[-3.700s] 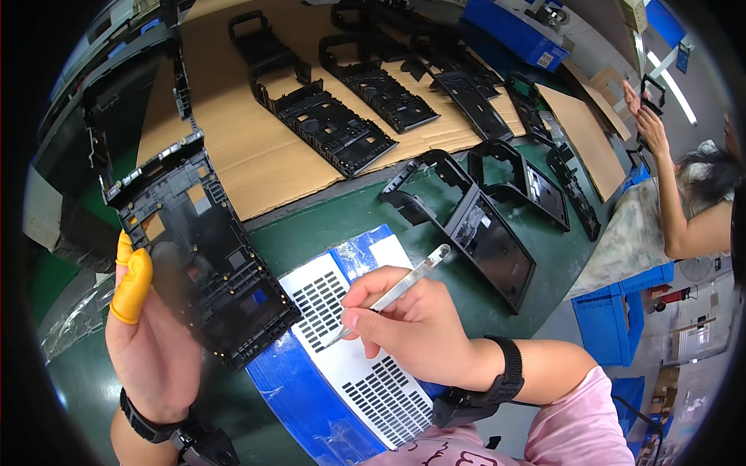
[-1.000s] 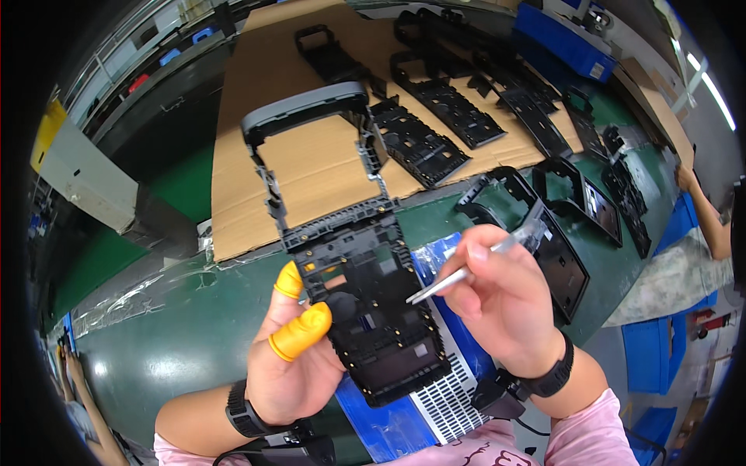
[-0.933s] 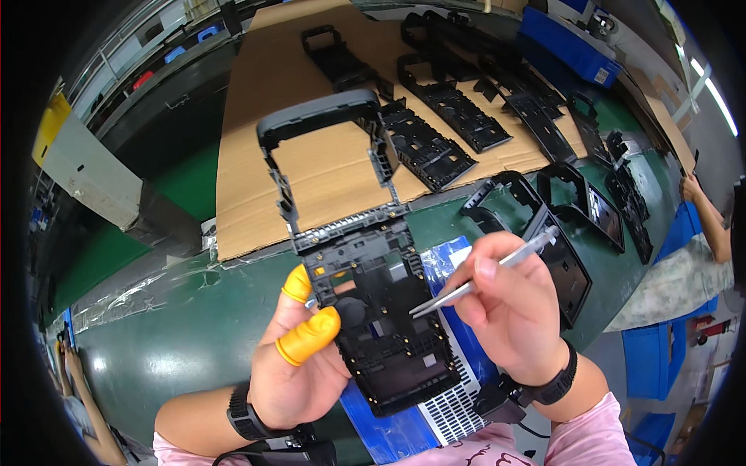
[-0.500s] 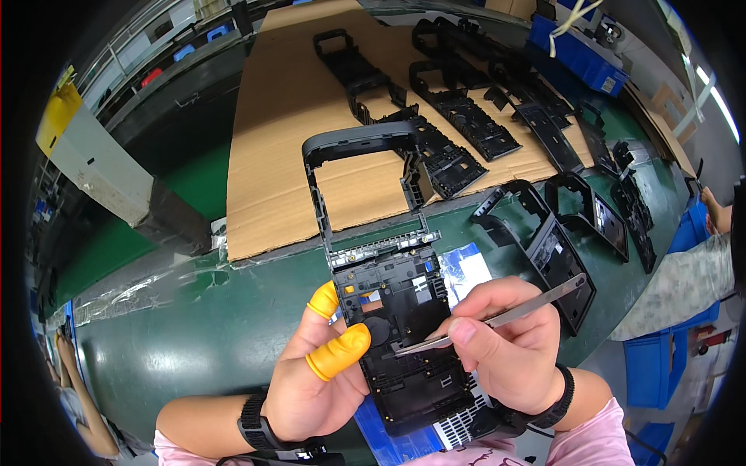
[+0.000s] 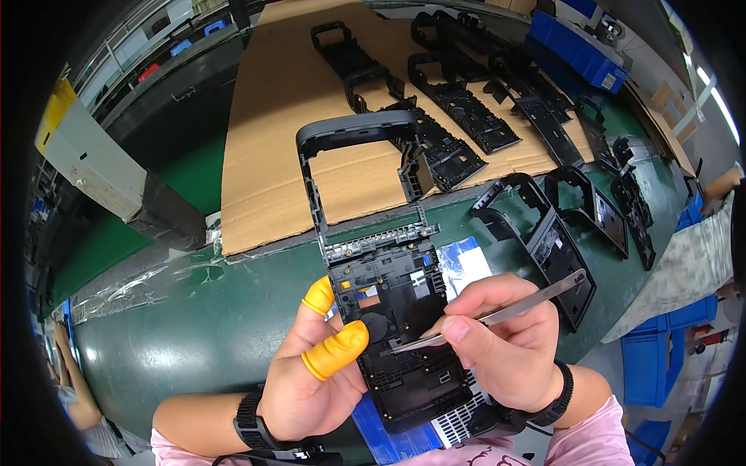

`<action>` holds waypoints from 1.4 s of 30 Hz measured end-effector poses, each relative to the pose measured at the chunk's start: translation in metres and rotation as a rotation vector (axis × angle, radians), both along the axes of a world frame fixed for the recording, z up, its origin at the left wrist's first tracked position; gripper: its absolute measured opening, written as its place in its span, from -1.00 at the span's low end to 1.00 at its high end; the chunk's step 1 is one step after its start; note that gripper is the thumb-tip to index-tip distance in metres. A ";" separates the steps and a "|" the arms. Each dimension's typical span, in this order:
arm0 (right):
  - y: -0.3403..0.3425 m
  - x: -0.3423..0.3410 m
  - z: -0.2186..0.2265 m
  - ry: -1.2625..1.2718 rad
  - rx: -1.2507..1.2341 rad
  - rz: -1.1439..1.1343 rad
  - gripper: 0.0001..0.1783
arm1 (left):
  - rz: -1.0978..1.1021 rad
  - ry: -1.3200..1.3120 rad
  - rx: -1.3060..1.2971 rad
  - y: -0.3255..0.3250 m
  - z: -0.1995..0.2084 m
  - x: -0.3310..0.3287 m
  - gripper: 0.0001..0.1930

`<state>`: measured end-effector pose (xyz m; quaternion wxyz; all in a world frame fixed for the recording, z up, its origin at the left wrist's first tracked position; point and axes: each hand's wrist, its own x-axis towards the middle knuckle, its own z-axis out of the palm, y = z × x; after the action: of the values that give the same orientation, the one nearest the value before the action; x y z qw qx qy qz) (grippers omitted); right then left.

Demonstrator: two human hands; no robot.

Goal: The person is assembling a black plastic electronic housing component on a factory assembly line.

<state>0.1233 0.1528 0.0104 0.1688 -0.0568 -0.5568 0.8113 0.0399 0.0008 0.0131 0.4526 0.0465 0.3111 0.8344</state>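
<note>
A black plastic housing with an open frame at its far end is tilted up in front of me. My left hand, with yellow finger cots on the thumb and a finger, grips its left edge; the other fingers are hidden behind it. Pinched between the thumb and fingers of my right hand are metal tweezers. Their tips lie over the middle of the housing, near a round black disc. Whether the tips hold a small part, I cannot tell.
Several similar black housings lie on a cardboard sheet at the back, and more stand on the green table at right. Beneath the held housing is a blue and white item. A blue bin sits far right; another person's arm shows at right.
The held housing has tipped slightly, its far frame shifting a little up and left. Both hands keep their grips, and the tweezer tips have moved slightly left.
</note>
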 end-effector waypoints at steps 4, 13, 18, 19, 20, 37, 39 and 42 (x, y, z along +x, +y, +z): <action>-0.001 0.000 0.000 -0.029 0.018 -0.003 -0.83 | 0.019 -0.003 -0.006 0.000 0.000 0.000 -0.53; -0.001 0.000 0.000 0.006 0.028 0.001 -0.83 | 0.013 -0.006 0.000 0.000 -0.001 0.000 -0.54; 0.006 -0.003 0.000 -0.045 -0.018 0.031 -0.84 | 0.030 0.012 -0.012 0.002 -0.001 0.001 -0.54; 0.009 -0.003 0.001 -0.104 -0.095 0.078 -0.83 | 0.041 0.026 -0.040 0.003 0.000 0.002 -0.55; 0.009 -0.003 0.001 -0.105 -0.094 0.078 -0.83 | 0.041 0.025 -0.039 0.003 0.000 0.001 -0.55; 0.008 -0.005 0.000 -0.078 -0.008 0.083 -0.84 | 0.007 -0.024 0.017 0.001 -0.003 -0.001 -0.54; 0.008 -0.006 0.000 -0.071 -0.003 0.076 -0.84 | 0.010 -0.060 0.020 0.002 -0.001 -0.001 -0.51; 0.006 -0.007 0.001 -0.067 -0.003 0.069 -0.84 | 0.021 0.007 -0.012 0.001 -0.006 0.000 -0.43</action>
<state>0.1168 0.1584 0.0115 0.1220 -0.0649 -0.5627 0.8150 0.0396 0.0020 0.0074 0.4429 0.0438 0.3181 0.8371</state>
